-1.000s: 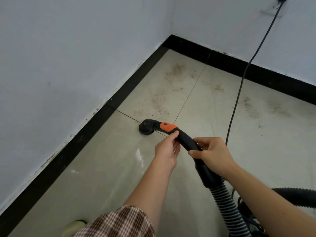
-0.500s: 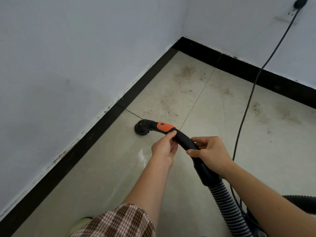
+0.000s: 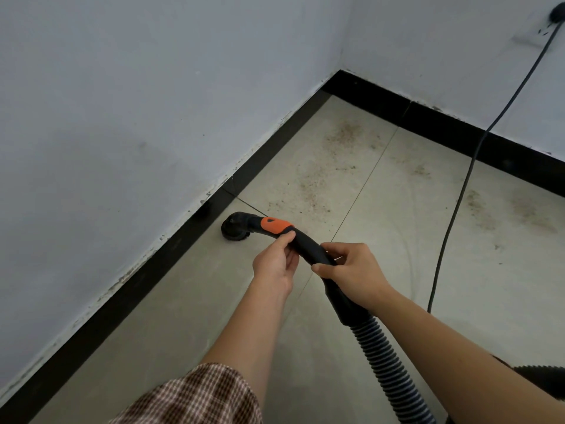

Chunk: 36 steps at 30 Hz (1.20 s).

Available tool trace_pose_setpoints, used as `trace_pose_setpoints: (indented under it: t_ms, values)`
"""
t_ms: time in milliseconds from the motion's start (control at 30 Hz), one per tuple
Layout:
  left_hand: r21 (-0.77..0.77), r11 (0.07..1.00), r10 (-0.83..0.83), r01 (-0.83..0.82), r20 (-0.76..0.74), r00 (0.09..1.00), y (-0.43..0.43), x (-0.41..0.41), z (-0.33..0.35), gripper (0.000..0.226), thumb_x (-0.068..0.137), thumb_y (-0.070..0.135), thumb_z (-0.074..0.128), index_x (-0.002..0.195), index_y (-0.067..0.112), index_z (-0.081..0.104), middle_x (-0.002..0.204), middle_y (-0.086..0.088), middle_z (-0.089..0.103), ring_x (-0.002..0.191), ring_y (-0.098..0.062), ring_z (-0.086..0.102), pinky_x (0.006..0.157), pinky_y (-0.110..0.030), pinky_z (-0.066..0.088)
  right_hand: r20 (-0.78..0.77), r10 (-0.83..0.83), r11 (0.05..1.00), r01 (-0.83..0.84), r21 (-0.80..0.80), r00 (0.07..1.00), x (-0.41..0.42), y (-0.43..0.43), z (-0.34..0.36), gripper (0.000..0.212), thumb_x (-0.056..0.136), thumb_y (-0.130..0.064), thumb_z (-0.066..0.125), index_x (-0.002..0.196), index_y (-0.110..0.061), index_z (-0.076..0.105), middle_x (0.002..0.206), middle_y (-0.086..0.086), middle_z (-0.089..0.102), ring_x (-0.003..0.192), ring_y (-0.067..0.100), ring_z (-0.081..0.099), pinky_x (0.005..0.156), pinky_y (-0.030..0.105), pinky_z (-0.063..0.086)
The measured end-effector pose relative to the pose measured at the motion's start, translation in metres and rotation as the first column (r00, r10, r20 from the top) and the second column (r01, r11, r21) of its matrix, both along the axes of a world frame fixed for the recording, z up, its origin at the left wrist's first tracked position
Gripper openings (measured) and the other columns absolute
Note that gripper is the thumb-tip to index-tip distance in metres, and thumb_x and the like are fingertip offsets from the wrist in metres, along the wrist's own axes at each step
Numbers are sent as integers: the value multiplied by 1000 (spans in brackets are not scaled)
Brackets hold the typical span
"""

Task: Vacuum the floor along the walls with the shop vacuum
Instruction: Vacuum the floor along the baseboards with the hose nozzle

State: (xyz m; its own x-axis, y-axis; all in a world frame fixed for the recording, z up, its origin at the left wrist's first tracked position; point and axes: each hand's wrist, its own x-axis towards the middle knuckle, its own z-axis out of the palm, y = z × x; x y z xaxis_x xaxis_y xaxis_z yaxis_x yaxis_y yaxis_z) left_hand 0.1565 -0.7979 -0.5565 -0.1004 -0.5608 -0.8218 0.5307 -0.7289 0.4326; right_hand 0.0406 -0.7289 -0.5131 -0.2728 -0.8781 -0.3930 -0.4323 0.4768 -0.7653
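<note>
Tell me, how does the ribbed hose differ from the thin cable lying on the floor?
The ribbed hose is thick and corrugated; the cable is thin and smooth. The hose ends in the curved handle that the left hand and right hand grip; the cable is untouched. The hose drops from the handle; the cable climbs the far wall to a plug. Both are black.

black curved vacuum wand (image 3: 301, 244) with orange band, round brush head (image 3: 234, 229) beside baseboard.
</note>
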Motion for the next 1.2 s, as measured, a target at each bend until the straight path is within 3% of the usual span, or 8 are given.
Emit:
trace_pose_setpoints:
  t_ms: [300, 700, 1200]
  values:
    - [-34, 999, -3, 3, -4, 1000, -10, -1, -4, 9, 86, 6, 70, 94, 4, 65, 106, -16, 70, 82, -13, 66, 78, -23, 50, -166, 126, 989, -110, 98, 978, 5, -17, -2, 7, 90, -20, 65, 92, -13, 66, 71, 4, 63, 56, 13, 60, 52, 19, 46]
    - [-66, 992, -108, 104, -55, 993, 3, -34, 0, 10, 87, 8, 70, 96, 6, 66, 99, -12, 71, 81, -11, 66, 72, -20, 51, -224, 35, 997, -18, 78, 974, -21, 4, 11, 9, 88, -16, 66, 90, -8, 67, 72, 10, 63, 64, 23, 61, 63, 31, 51]
    - [-85, 973, -223, 216, -79, 972, 31, -79, 5, 17, 88, 8, 69, 104, 3, 66, 95, -11, 71, 78, -11, 66, 62, -18, 50, -209, -64, 992, 85, 90, 976, -61, 41, 19, 8, 88, -18, 68, 90, -10, 68, 73, 10, 64, 63, 21, 61, 61, 30, 50]
